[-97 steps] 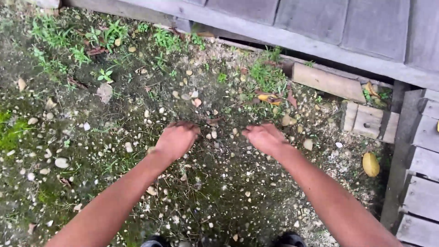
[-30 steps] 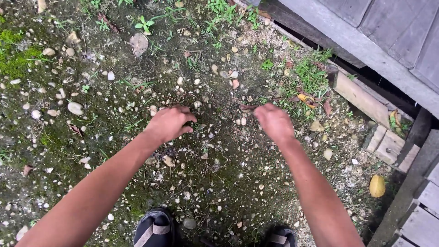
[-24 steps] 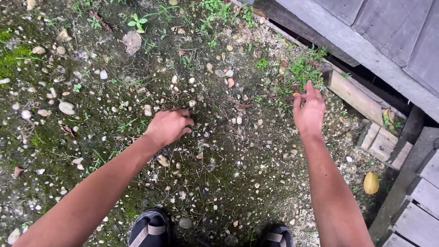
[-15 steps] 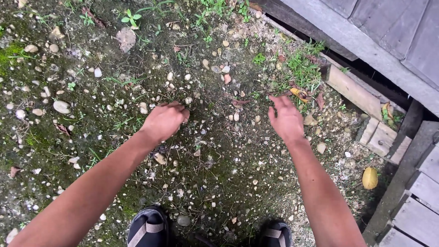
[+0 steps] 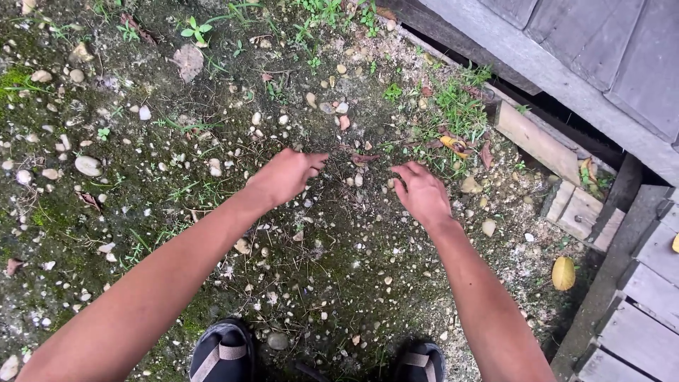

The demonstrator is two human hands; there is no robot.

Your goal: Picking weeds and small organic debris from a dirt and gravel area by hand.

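— What lies off to the right?

— A grey plank wall (image 5: 587, 49) across the far right corner, with a pale wooden board (image 5: 535, 140) lying along its foot and a small wooden block (image 5: 580, 212) just near of that. A yellow leaf (image 5: 563, 273) rests on the ground beside grey boards (image 5: 636, 297).

— And the left?

— A patch of moss (image 5: 18, 79) at the far left, a broad dry leaf (image 5: 189, 61) near small green weeds (image 5: 194, 30) — and dark sandals (image 5: 219, 350) at the near edge.

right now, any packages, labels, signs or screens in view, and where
None in view. Only pebbly, mossy ground, both bare hands held low over it, a grey plank wall at upper right, and wood offcuts at its foot.
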